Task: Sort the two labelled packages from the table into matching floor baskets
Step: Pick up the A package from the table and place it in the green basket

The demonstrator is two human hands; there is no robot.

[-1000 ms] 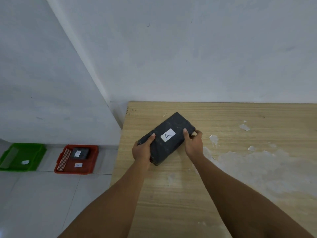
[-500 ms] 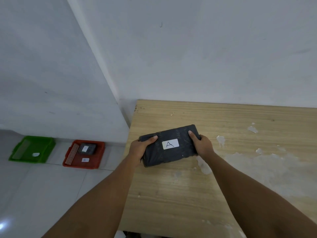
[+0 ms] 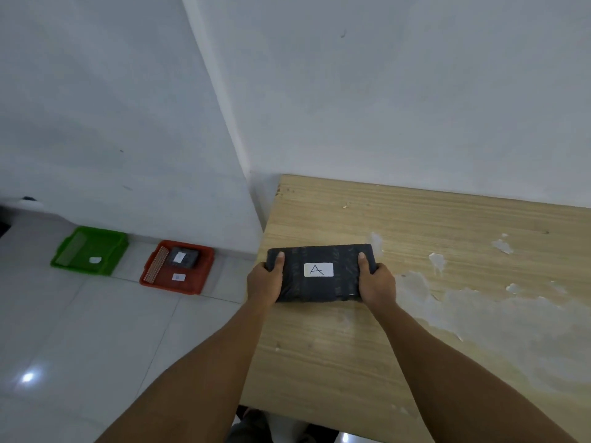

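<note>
A black wrapped package (image 3: 319,287) with a white label marked "A" sits level over the left edge of the wooden table (image 3: 415,330). My left hand (image 3: 264,284) grips its left end and my right hand (image 3: 377,284) grips its right end, thumbs on top. On the floor to the left stands a red basket (image 3: 192,284) holding another black labelled package (image 3: 184,258) and a small white tag. Further left is a green basket (image 3: 80,265) with a white tag inside.
White walls meet in a corner behind the table's left end. The tabletop has peeled, whitish patches (image 3: 499,318) on its right half. Light floor tiles (image 3: 80,340) stretch between me and the baskets. A dark object (image 3: 28,199) shows at the far left by the wall.
Both hands have turned the package from a slant to level and drawn it towards the table's left edge. The view has swung left, showing more floor.
</note>
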